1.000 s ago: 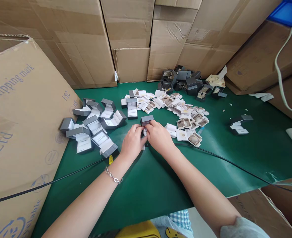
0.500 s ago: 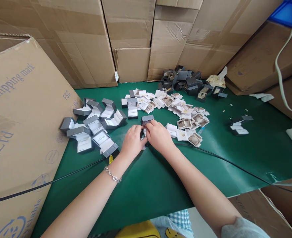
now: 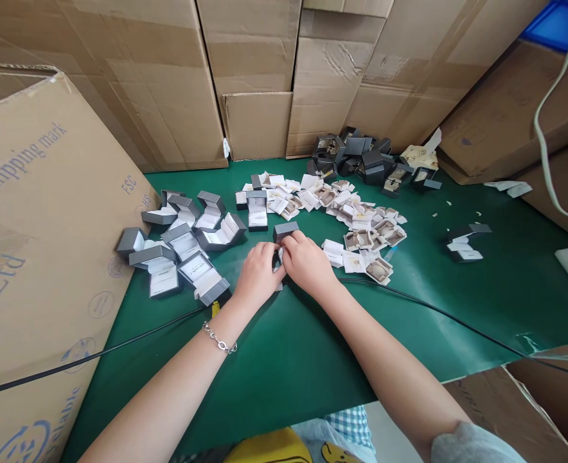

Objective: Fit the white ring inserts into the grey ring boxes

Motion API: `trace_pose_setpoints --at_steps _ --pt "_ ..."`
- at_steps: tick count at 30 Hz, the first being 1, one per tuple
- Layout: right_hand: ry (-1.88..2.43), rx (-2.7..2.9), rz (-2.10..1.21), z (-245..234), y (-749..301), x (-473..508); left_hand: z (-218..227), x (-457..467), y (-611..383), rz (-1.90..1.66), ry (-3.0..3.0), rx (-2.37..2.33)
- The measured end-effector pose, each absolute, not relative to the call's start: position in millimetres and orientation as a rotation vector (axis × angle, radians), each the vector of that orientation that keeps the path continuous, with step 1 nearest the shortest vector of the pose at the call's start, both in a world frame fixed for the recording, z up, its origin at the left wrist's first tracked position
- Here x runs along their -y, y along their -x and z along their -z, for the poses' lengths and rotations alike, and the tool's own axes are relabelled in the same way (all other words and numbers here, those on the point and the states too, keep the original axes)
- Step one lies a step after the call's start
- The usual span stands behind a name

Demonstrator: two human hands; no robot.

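Note:
Between my two hands stands a small grey jewellery box point(image 3: 285, 230), its lid up at the back and most of its white inside hidden by my fingers. My left hand point(image 3: 259, 275), a chain bracelet at its wrist, grips the box's left side. On the other side my right hand point(image 3: 309, 263) has its fingers curled over the box, close to the left thumb. To the left lie several open grey boxes with white linings point(image 3: 184, 243). Right of my hands is a spread of loose white and beige box inserts point(image 3: 361, 241).
Dark closed and half-open boxes point(image 3: 361, 154) are heaped at the back. One open box point(image 3: 468, 244) lies on the right. A black cable point(image 3: 433, 313) crosses the green table point(image 3: 308, 360). Tall cardboard cartons point(image 3: 153, 77) wall in the back, and another carton point(image 3: 38, 212) stands left.
Both hands stay around the same box, with only a very slight shift of the fingers. The other boxes and inserts lie as before.

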State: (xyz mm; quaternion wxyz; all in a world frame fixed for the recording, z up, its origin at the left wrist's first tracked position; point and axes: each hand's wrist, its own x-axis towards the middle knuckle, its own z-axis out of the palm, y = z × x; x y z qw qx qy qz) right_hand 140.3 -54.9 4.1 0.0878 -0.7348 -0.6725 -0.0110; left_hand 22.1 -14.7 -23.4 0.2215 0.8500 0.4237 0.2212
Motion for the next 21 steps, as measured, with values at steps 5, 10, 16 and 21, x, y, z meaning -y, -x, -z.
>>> trace_pose_setpoints --at_steps 5,10,16,21 --pt "2.141 1.995 0.004 -3.0 -141.4 53.1 23.5 13.9 -22.3 -0.618 -2.348 -1.167" --pt "2.093 1.994 0.010 -0.1 -143.0 51.4 23.9 13.2 -22.0 -0.613 -2.326 -1.168" --pt "2.063 1.973 -0.008 2.9 -144.8 50.4 21.8 13.8 -22.9 -0.593 -2.301 -1.171" --pt "2.067 1.936 -0.035 2.7 -144.7 49.7 22.9 13.8 -22.5 -0.610 -2.299 -1.162"
